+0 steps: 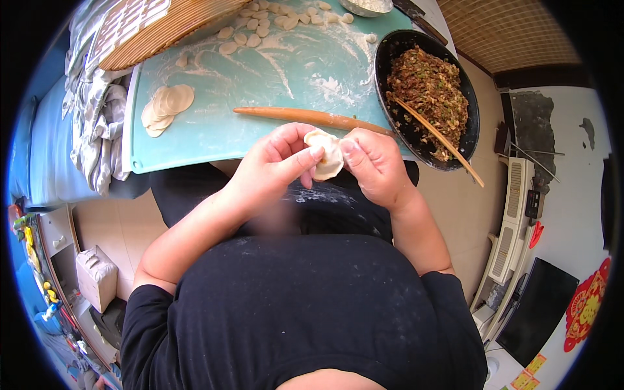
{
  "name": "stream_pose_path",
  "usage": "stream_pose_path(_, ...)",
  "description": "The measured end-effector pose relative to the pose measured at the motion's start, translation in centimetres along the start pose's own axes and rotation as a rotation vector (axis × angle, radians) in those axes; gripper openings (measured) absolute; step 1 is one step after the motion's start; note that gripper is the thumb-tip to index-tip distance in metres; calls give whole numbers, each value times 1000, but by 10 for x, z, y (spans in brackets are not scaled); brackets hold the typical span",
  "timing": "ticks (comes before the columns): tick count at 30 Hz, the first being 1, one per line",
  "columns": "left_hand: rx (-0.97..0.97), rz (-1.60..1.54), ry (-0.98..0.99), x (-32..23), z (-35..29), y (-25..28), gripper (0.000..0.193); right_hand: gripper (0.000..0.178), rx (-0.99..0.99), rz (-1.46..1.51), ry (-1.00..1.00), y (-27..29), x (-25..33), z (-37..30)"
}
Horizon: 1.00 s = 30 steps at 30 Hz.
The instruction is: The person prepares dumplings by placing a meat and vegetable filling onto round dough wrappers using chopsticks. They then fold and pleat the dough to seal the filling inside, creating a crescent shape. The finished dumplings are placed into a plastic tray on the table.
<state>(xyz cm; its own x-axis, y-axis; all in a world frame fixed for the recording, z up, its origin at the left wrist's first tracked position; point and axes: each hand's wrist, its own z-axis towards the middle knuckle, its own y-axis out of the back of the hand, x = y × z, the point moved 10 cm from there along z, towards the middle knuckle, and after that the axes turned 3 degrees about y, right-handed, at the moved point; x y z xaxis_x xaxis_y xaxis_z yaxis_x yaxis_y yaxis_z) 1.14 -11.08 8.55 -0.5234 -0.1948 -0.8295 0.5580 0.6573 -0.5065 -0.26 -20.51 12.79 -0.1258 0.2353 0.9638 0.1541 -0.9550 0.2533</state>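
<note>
Between my two hands, just in front of the mat's near edge, is a pale dumpling [329, 160] with its wrapper partly folded over. My left hand [281, 155] cradles it, thumb on the front and fingers behind. With thumb and bent fingers, my right hand [377, 162] pinches the wrapper's right edge. Beyond my hands a wooden rolling pin [305, 116] lies across the green mat [214, 140]. To the right stands a black pan [382, 84] of minced filling [432, 91], with chopsticks [448, 140] resting in it and sticking out over the near rim.
Several round wrappers [170, 104] overlap at the mat's left. Small dough pieces [260, 23] lie scattered at the far side amid flour. A slatted tray [166, 32] covers the far left corner, beside a crumpled cloth [97, 130]. A bowl of flour [367, 6] and a knife [422, 23] sit far right.
</note>
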Motion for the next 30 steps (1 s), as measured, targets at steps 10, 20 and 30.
stream_pose_path(10, -28, 39, -14, -1, -1, 1, 24, 22, -5, -318, 103, -1, 8, 1)
stream_pose_path(20, -53, 3, 0, -1, -1, 3, 24, 23, -4, -71, 2, 5, -7, -3)
stream_pose_path(30, -31, 26, -1, -1, -2, 2, 26, 19, -61, -37, 2, 3, -6, -4)
